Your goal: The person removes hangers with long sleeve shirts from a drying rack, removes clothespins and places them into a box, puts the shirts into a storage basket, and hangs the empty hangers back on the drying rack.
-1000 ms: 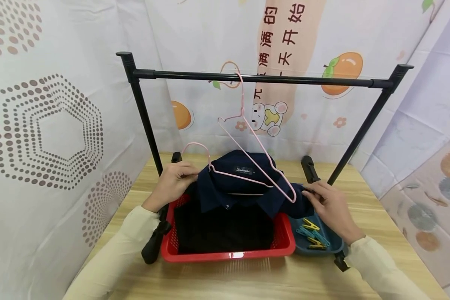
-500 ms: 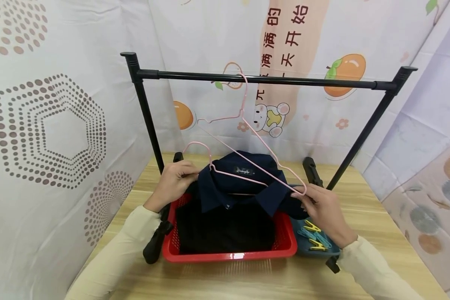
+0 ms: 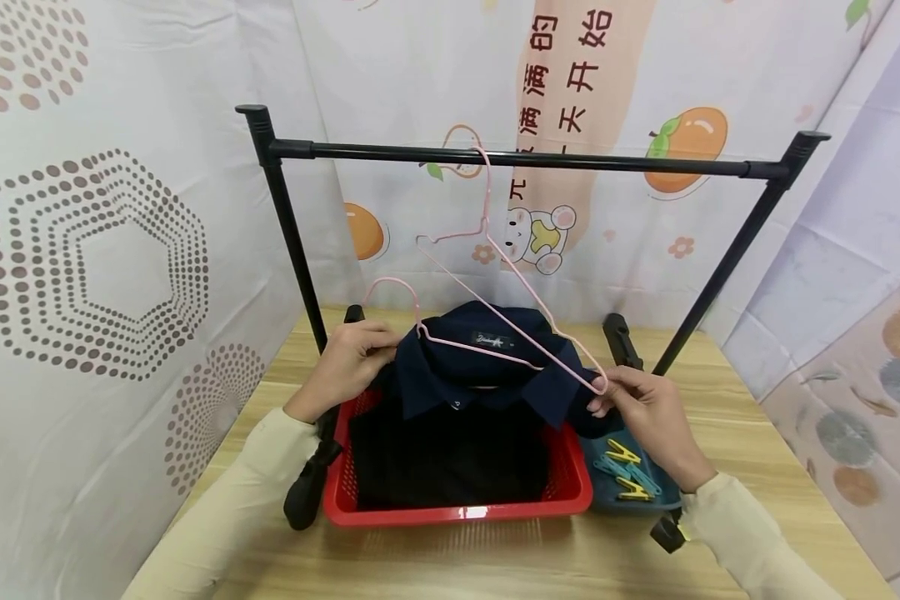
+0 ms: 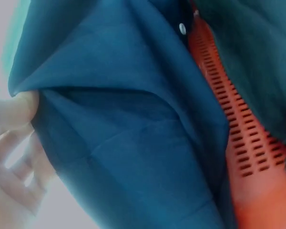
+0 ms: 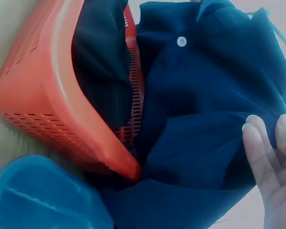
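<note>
A navy collared shirt [image 3: 551,392] is spread between both hands, with a pink hanger [image 3: 420,327] inside its neck. My left hand [image 3: 352,367] pinches the shirt's left shoulder; in the left wrist view the thumb presses on the navy cloth [image 4: 133,119]. On the other side, my right hand [image 3: 648,417] pinches the right shoulder, and the right wrist view has its fingertips on the fabric [image 5: 205,138]. A second pink hanger [image 3: 485,223] hangs from the rail, its lower corner overlapping the right fingers in the head view.
The black rack's rail [image 3: 390,152] spans above the shirt. Below stands a red basket [image 3: 457,516] with black cloth [image 3: 450,458] in it. A blue tray [image 3: 603,500] of yellow and teal clothespins [image 3: 622,471] is at its right. Patterned curtains enclose the table.
My right hand has shifted a little left along the shirt's shoulder. The hanging hanger has turned, and its lower corner has moved right to the right fingers. The left hand stays in place.
</note>
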{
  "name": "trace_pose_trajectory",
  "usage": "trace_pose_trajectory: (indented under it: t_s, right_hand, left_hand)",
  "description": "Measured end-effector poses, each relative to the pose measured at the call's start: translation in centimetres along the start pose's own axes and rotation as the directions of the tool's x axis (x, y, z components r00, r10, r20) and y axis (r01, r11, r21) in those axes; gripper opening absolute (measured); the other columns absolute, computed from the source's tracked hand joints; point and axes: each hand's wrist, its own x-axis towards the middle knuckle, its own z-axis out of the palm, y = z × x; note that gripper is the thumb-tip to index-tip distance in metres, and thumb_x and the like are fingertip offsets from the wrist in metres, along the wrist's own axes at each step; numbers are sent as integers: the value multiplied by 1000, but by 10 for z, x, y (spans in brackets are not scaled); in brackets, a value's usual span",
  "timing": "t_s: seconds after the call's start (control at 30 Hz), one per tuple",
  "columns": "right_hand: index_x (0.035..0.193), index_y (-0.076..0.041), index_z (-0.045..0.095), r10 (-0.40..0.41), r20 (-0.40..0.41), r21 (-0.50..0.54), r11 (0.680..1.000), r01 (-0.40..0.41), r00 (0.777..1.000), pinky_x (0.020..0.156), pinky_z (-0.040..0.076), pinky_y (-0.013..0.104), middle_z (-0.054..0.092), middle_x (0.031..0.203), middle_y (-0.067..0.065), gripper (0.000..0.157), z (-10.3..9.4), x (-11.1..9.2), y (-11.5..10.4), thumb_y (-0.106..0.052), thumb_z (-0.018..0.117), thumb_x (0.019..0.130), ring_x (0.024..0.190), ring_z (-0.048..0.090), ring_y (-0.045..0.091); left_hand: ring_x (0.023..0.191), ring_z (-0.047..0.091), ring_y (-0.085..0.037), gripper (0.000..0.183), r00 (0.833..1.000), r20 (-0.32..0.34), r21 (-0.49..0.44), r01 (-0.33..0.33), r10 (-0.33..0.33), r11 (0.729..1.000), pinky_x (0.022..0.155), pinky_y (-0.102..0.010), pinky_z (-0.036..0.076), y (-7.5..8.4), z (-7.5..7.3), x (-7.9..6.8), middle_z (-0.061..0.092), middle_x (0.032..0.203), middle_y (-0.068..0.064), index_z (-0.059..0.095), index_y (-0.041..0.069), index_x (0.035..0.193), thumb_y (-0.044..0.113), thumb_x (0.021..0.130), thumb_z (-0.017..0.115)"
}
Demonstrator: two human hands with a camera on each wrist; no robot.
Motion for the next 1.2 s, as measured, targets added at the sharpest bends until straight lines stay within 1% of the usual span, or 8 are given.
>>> trace_pose_trajectory:
  t_s: [0.3, 0.5, 0.6, 0.7, 0.8, 0.97, 1.07, 1.2]
  right_hand:
    - [90, -12, 73, -232, -16, -300, 929, 217, 973, 56, 50, 15, 66, 68, -6, 24, 3, 1, 0, 11, 68, 81, 57, 60, 3]
    - [94, -2, 71, -105, 19, -21, 994, 105, 994, 58, 54, 26, 68, 70, 4, 15, 2, -4, 5, 8, 61, 88, 59, 64, 14]
    - [94, 10, 64, 26, 39, 259, 965, -35, 999, 62, 55, 29, 67, 71, 12, 10, 1, -5, 6, 6, 56, 93, 62, 66, 19]
    - [92, 9, 61, 185, 75, 494, 847, -198, 980, 66, 55, 28, 66, 74, 12, 14, 1, -5, 5, -1, 52, 96, 66, 66, 18]
    - [89, -1, 64, 326, 153, 678, 652, -339, 933, 67, 53, 24, 64, 78, 6, 18, 5, -3, 3, -5, 49, 99, 69, 63, 15]
    - [90, -8, 68, 392, 308, 801, 385, -458, 867, 68, 48, 21, 62, 82, 2, 29, 11, 4, 8, -6, 42, 102, 72, 58, 11]
    - [89, -9, 67, 408, 284, 770, 443, -460, 868, 66, 48, 22, 61, 80, 1, 26, 12, 9, 10, -4, 44, 101, 70, 58, 11]
    - [94, -9, 65, 425, 64, 555, 737, -386, 903, 61, 52, 23, 62, 80, 0, 9, 10, 14, 3, -6, 57, 95, 65, 58, 11]
  left_hand:
    - [66, 56, -9, 22, 996, -25, 131, -87, 91, 988, 58, -28, 47, 9, -2, 9, 63, 77, 4, 78, 11, 88, -6, 83, 65]
    - [68, 61, -11, 26, 993, -104, 56, -57, 62, 997, 59, -28, 48, 7, -2, 8, 68, 81, 2, 78, 11, 87, -11, 81, 65]
    - [69, 63, -10, 27, 993, -115, -12, -42, 40, 999, 60, -24, 49, 6, -1, 6, 69, 81, 2, 78, 12, 88, -12, 80, 66]
    - [69, 63, -9, 26, 992, -125, -36, -32, 27, 999, 60, -20, 46, 5, 1, 6, 70, 80, 3, 78, 13, 87, -10, 80, 68]
    - [69, 63, -9, 24, 991, -131, -43, -16, 10, 999, 60, -18, 45, 6, 1, 7, 70, 80, 4, 78, 14, 88, -8, 80, 70]
    - [70, 63, -9, 24, 990, -139, -39, -2, -3, 999, 61, -18, 47, 8, 3, 4, 69, 80, 4, 78, 13, 90, -7, 79, 72]
    - [68, 63, -10, 23, 988, -156, -12, -4, 2, 1000, 59, -20, 47, 7, 4, 3, 69, 78, 4, 79, 13, 89, -6, 78, 74]
    - [66, 62, -9, 22, 987, -160, 31, 6, -1, 1000, 56, -21, 46, 6, 3, 4, 69, 79, 3, 79, 12, 90, -5, 77, 75]
